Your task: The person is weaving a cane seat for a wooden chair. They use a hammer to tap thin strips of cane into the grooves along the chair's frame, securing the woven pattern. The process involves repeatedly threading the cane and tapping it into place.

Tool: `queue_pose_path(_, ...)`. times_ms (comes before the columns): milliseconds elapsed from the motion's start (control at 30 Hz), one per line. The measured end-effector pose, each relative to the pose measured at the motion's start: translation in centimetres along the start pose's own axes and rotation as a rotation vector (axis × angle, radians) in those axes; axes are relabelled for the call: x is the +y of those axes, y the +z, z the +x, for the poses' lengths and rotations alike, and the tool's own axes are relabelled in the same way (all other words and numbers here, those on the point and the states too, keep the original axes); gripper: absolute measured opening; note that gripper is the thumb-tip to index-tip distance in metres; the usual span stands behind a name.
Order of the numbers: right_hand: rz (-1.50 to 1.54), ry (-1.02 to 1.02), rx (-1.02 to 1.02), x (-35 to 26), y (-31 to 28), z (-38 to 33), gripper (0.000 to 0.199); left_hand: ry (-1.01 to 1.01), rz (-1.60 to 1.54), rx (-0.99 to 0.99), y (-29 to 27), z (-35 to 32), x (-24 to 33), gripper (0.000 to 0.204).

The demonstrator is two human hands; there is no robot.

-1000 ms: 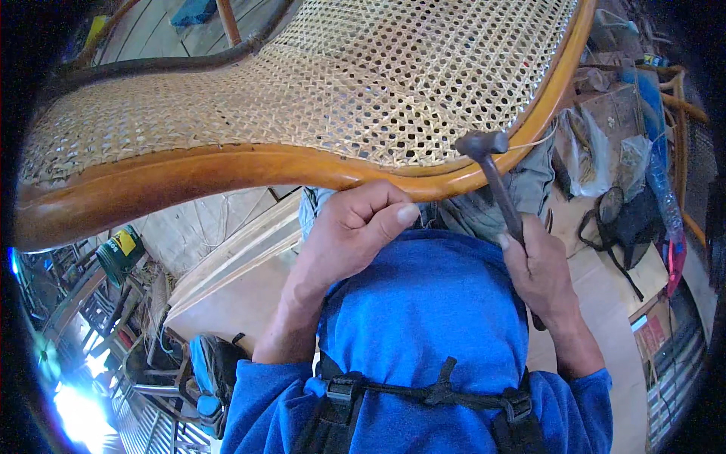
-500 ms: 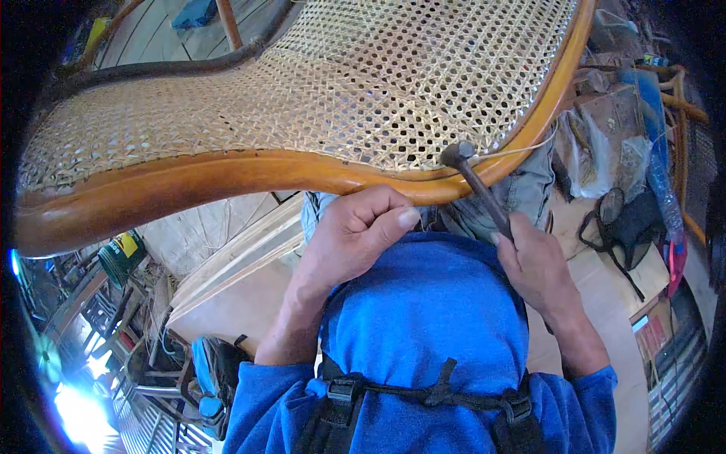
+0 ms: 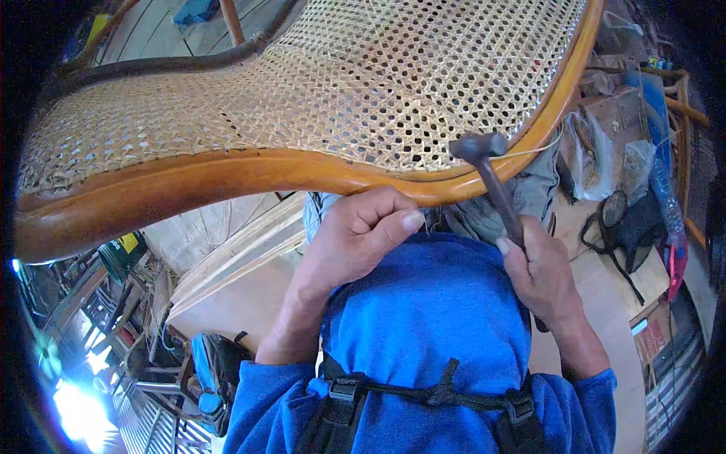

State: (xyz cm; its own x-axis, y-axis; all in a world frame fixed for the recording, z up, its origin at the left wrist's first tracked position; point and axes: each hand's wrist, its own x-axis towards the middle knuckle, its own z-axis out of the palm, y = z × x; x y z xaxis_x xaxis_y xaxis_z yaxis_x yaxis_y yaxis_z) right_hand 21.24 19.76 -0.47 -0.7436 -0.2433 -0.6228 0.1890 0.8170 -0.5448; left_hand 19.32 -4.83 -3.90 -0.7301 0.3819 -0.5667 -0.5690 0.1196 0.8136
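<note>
A woven cane panel (image 3: 340,98) in a curved, glossy brown wooden frame (image 3: 249,171) spans the upper part of the head view, above my lap. My right hand (image 3: 546,274) is closed round the handle of a hammer (image 3: 479,146). The hammer's dark head hangs over the frame's inner edge, where cane meets wood. A loose pale cane strand (image 3: 538,149) curves out there to the right. My left hand (image 3: 365,236) is closed against the near side of the frame, thumb pressed to the curled fingers. What it pinches is hidden; a thin strand end shows by the thumb.
Clear plastic bags (image 3: 592,163) and a black strapped item (image 3: 631,227) lie to the right. Wooden boards (image 3: 242,261) lie at left, near a blue and black bag (image 3: 215,374). A dark green container (image 3: 121,256) stands farther left.
My right hand has lifted the hammer away from the frame and drawn it slightly right; its head has turned. The left hand has barely moved.
</note>
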Motion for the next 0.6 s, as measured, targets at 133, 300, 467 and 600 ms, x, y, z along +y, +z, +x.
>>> queue_pose_path(133,-0.006,0.000,-0.060,1.3,0.9,0.3,0.025,-0.015,0.027,0.002,0.0,-0.1,0.5,0.020)
queue_pose_path(300,0.112,-0.069,0.095,0.9,0.5,0.0,0.024,0.010,0.034,0.004,-0.1,0.0,0.1,0.020)
queue_pose_path(467,-0.002,0.012,-0.041,1.1,0.7,0.6,0.025,-0.025,0.010,-0.014,-0.2,0.0,0.3,0.019)
queue_pose_path(600,0.101,-0.014,0.045,0.3,0.4,0.1,0.025,0.001,0.003,-0.005,-0.1,0.0,0.3,0.019)
